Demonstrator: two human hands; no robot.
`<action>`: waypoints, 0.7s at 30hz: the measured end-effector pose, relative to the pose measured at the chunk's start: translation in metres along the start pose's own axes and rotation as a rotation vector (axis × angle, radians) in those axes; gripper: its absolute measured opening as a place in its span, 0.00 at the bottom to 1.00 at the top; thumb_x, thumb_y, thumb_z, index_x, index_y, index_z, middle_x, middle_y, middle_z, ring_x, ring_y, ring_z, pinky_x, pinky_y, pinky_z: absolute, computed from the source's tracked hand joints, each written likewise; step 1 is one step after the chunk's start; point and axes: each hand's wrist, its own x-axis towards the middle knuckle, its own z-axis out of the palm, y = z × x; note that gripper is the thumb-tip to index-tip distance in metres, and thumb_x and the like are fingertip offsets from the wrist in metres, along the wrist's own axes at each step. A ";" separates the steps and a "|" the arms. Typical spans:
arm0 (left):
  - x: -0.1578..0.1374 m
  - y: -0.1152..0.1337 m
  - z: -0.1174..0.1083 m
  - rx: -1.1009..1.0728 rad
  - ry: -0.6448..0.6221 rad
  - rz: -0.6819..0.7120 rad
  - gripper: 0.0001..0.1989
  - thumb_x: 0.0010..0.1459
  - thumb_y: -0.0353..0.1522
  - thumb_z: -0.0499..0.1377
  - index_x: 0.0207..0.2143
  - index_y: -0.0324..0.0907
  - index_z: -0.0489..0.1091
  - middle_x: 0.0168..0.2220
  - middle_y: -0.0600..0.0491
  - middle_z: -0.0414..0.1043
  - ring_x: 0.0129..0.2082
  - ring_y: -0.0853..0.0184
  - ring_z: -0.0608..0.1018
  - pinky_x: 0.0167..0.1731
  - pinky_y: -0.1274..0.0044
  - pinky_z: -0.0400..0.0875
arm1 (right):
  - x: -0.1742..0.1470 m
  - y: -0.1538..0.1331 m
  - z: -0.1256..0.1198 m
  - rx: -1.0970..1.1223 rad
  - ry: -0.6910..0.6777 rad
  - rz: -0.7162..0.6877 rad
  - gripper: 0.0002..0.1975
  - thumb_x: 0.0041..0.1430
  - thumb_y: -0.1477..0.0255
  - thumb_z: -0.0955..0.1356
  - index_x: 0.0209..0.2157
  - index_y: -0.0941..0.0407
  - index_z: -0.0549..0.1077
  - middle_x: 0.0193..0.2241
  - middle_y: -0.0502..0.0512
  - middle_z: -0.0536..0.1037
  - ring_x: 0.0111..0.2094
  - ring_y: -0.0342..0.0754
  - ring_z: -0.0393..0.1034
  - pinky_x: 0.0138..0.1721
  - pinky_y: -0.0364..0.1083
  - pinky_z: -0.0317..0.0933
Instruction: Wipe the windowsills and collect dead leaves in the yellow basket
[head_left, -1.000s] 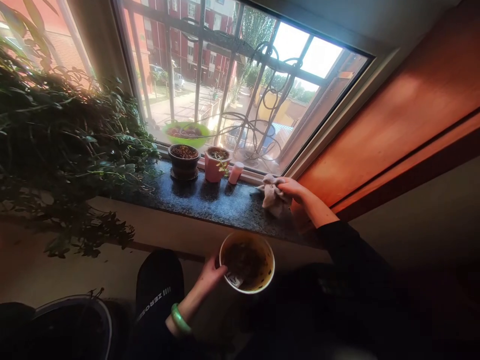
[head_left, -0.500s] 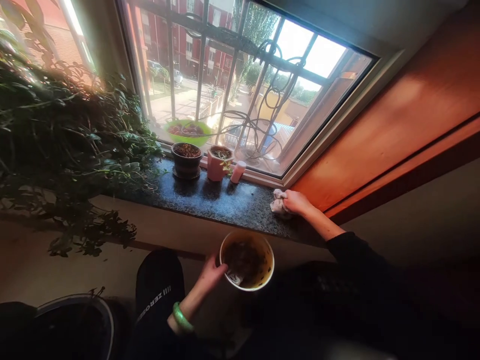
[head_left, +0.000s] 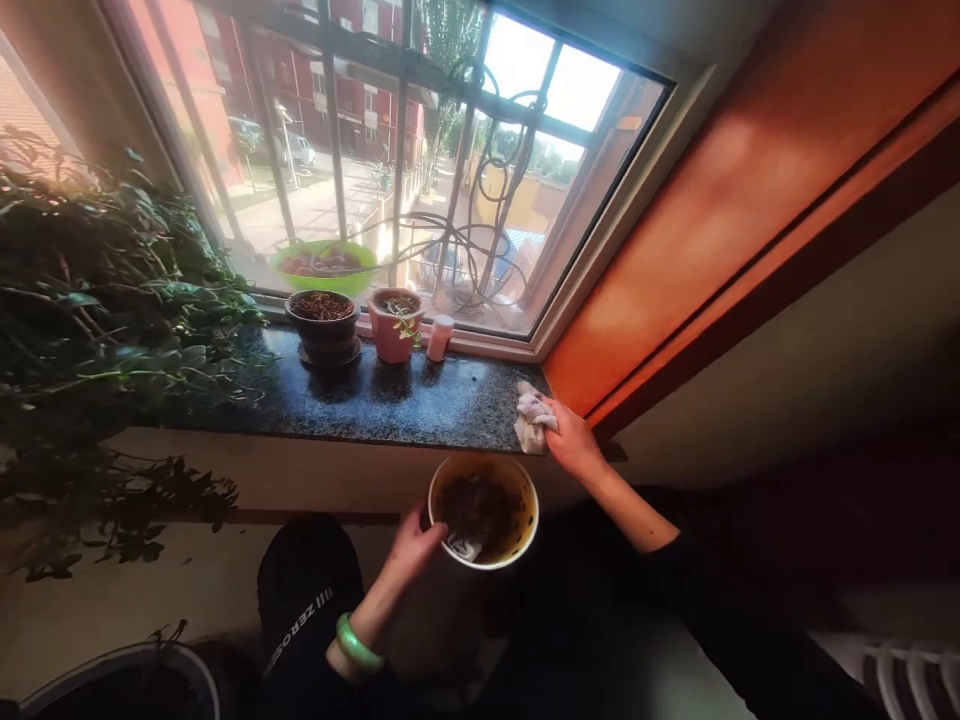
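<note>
My left hand [head_left: 414,548], with a green bangle [head_left: 358,643] at its wrist, grips the rim of a round tub [head_left: 530,530]. Dark bits cling to the tub's yellow inside, and dark matter with something pale lies at its bottom. The tub is held just below the front edge of the dark speckled windowsill [head_left: 450,405]. My right hand [head_left: 574,440] is closed on a crumpled whitish cloth [head_left: 534,415], pressed on the sill's right end near its front edge.
On the sill stand a dark plant pot [head_left: 328,335], a pink plant pot [head_left: 394,335] and a small pink bottle [head_left: 440,338]. Leafy plants [head_left: 112,300] trail over the left end. Behind the window glass sits a green bowl [head_left: 322,265]. A large dark pot [head_left: 112,680] is at lower left.
My right hand has drawn the cloth from the sill's back right corner toward its front edge. The view has shifted, and my left hand still holds the tub.
</note>
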 end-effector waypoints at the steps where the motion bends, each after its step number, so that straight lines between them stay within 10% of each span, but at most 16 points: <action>1: 0.000 0.003 -0.001 0.009 -0.008 -0.010 0.26 0.40 0.32 0.63 0.47 0.37 0.76 0.48 0.43 0.80 0.53 0.49 0.77 0.57 0.62 0.68 | -0.002 0.001 0.000 0.088 0.054 0.013 0.19 0.60 0.76 0.60 0.51 0.56 0.71 0.51 0.62 0.79 0.52 0.55 0.74 0.52 0.51 0.67; 6: -0.003 0.017 -0.006 0.080 -0.017 -0.102 0.30 0.43 0.34 0.67 0.51 0.38 0.73 0.47 0.44 0.80 0.52 0.48 0.78 0.54 0.62 0.72 | -0.016 0.013 0.004 0.124 0.336 -0.083 0.24 0.60 0.75 0.61 0.58 0.58 0.66 0.61 0.66 0.71 0.64 0.56 0.63 0.63 0.56 0.59; 14: -0.008 0.032 -0.011 0.012 0.006 -0.158 0.37 0.42 0.35 0.71 0.56 0.39 0.70 0.50 0.42 0.79 0.52 0.47 0.79 0.52 0.63 0.74 | 0.000 0.036 0.021 0.088 0.094 -0.172 0.21 0.58 0.76 0.64 0.53 0.57 0.72 0.59 0.64 0.72 0.64 0.58 0.62 0.66 0.59 0.57; 21: -0.012 0.054 -0.008 0.008 -0.004 -0.196 0.38 0.41 0.35 0.70 0.57 0.38 0.67 0.50 0.41 0.78 0.48 0.49 0.80 0.39 0.68 0.79 | 0.082 0.009 0.014 0.018 0.075 0.146 0.20 0.59 0.77 0.65 0.54 0.65 0.71 0.53 0.72 0.76 0.57 0.61 0.70 0.60 0.54 0.60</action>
